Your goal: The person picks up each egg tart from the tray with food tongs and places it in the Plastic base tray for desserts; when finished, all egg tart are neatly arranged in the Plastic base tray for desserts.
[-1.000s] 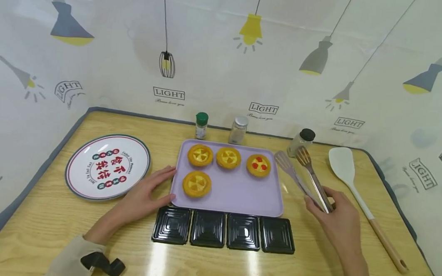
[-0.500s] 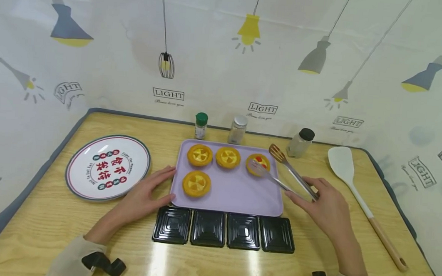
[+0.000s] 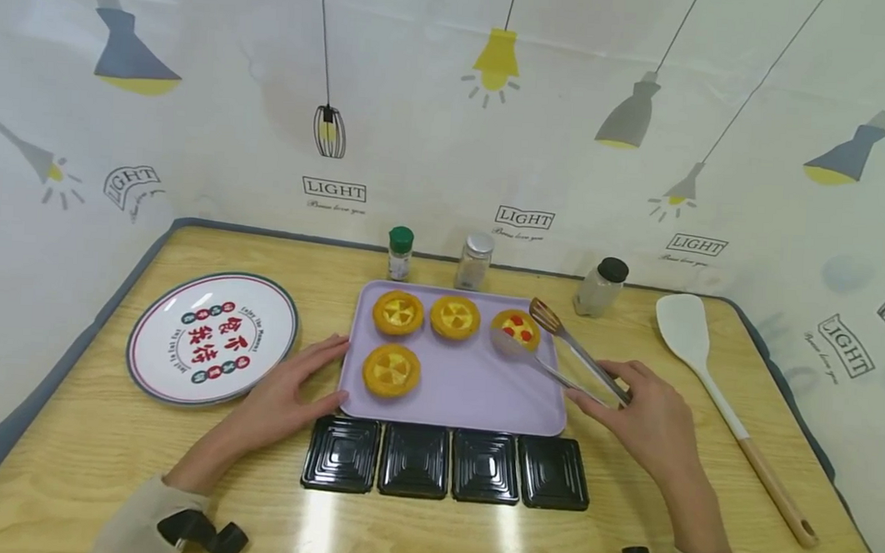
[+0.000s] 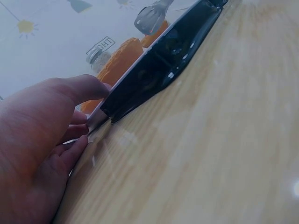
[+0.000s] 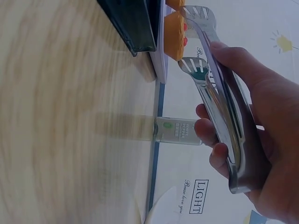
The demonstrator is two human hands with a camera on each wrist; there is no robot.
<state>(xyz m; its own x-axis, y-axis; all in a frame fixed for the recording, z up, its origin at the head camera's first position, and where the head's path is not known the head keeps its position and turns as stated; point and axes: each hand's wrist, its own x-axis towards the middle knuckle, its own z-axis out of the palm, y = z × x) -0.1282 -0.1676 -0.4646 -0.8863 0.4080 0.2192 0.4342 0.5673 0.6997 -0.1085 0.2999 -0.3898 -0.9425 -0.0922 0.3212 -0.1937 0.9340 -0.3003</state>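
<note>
My right hand [image 3: 646, 412] grips metal tongs [image 5: 229, 107] with slotted heads, thumb on one arm and fingers round the other. The heads are spread apart over the egg tart with red pieces [image 3: 517, 327] at the right of the lilac tray [image 3: 474, 395]. In the right wrist view they hang at that tart's top edge. My left hand [image 3: 282, 397] rests against the tray's left edge, thumb and fingers apart and touching the rim. Three more tarts, with yellow toppings, sit on the tray: a back-left tart [image 3: 398, 313], a back-middle tart [image 3: 455, 318] and a front-left tart [image 3: 392, 371].
Several black square dishes [image 3: 414, 461] line the tray's front edge. A patterned plate [image 3: 162, 320] lies left. Behind the tray stand a green-capped bottle [image 3: 400, 253], a silver-capped jar [image 3: 475, 261] and a black-capped jar [image 3: 601, 286]. A white spatula [image 3: 697, 348] lies right.
My right hand has carried the spread tongs leftward from beside the tray to over the red-topped tart. My left hand has stayed at the tray's edge.
</note>
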